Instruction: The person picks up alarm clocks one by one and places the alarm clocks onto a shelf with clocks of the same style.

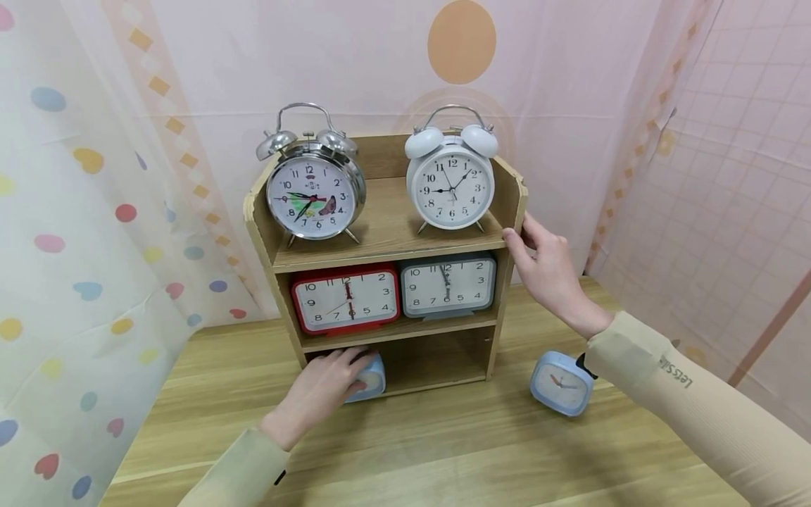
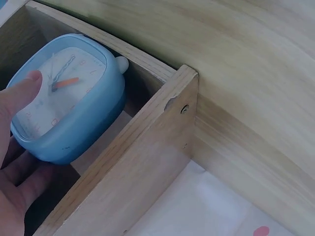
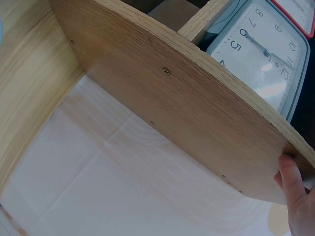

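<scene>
A light blue alarm clock (image 2: 93, 123) with rounded corners is in my left hand (image 1: 326, 387), at the left end of the bottom shelf. My left thumb lies across its face and the other fingers are on its far side. My right hand (image 1: 548, 271) touches the right side panel of the wooden shelf unit (image 1: 393, 257), its thumb at the front edge; some fingers are hidden. On the middle shelf stand a red rectangular clock (image 1: 374, 303) and a grey one (image 1: 465, 289). Above them are a silver twin-bell clock (image 1: 310, 201) and a white twin-bell clock (image 1: 453, 186).
Another light blue alarm clock (image 1: 557, 387) rests on the wooden table (image 1: 443, 451), right of the shelf unit and close below my right wrist. Patterned cloth (image 1: 209, 91) hangs behind and at both sides. The right part of the bottom shelf (image 1: 437, 359) shows bare wood.
</scene>
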A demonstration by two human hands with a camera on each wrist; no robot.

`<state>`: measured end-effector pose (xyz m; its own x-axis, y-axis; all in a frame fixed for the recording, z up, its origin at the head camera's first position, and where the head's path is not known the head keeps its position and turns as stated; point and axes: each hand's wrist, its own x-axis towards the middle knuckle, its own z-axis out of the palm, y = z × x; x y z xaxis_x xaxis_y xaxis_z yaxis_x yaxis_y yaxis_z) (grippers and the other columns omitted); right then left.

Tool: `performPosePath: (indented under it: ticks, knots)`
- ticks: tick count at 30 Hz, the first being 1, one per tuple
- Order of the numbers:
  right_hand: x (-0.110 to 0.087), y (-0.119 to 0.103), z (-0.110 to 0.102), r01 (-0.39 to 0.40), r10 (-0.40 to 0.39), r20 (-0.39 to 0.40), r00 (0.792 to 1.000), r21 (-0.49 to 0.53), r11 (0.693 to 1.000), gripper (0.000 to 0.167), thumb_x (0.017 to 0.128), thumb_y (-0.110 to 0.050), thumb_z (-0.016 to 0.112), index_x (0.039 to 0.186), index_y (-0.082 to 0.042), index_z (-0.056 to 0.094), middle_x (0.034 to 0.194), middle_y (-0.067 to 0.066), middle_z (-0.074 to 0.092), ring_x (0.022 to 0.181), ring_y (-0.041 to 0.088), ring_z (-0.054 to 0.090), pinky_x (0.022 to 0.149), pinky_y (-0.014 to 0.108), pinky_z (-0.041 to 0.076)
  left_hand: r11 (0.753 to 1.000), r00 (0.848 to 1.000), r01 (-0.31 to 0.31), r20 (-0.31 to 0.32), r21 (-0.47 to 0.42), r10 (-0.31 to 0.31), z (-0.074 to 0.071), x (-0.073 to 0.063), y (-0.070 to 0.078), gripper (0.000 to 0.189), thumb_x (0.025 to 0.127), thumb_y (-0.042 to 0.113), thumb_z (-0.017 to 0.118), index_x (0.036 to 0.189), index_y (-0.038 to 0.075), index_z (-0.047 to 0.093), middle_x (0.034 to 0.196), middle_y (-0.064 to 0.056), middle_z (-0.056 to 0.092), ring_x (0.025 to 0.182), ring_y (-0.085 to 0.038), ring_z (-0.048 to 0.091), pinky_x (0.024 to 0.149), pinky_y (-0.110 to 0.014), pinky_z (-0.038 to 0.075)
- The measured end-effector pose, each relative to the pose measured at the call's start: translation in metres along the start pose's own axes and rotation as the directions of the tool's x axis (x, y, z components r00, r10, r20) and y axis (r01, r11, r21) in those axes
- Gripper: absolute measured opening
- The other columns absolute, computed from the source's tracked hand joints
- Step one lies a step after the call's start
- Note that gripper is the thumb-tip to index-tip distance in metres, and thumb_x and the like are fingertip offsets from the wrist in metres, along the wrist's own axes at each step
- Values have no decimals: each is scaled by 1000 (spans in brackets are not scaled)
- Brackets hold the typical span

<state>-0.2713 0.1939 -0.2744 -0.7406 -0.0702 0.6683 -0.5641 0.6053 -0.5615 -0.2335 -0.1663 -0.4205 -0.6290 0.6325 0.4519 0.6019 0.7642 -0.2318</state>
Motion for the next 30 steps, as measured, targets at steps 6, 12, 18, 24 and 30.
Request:
performPosePath:
  ticks: [6,12,18,24,30]
  knots:
    - [0,0,-1,-10,10,4,1000,2,1000,37,111,-21,52,140,-1,63,131,26,73,123,39,72,103,55,59,1000,1000,-13,-4,15,14,1,1,-1,47,80,29,90,122,12,76,120,-5,77,98,-23,76,71,-34,64]
    - [0,0,0,-6,6,4,1000,-1,1000,36,110,-20,52,138,1,63,130,27,73,123,40,72,103,55,59,999,1000,-26,-12,24,26,3,1,-2,47,80,28,91,121,12,75,119,-4,77,97,-23,76,71,-34,64]
    - [0,0,0,-5,5,5,1000,0,1000,37,110,-20,52,139,1,63,130,27,73,122,40,72,103,56,59,997,997,-58,-48,50,60,6,1,-3,47,80,28,90,121,11,75,120,-5,76,97,-23,75,71,-32,65]
    - [0,0,0,-7,7,5,1000,-2,1000,38,111,-21,51,140,0,62,130,27,73,122,40,72,103,56,59,988,989,-106,-87,113,117,8,-1,-3,49,77,29,92,119,11,74,120,-4,75,94,-21,74,68,-28,63]
    - [0,0,0,-8,8,6,1000,-4,1000,38,110,-21,51,140,0,62,131,27,73,123,40,72,103,55,59,985,987,-122,-93,120,134,9,-2,-3,54,74,28,93,121,11,73,121,-5,75,94,-21,74,67,-28,63]
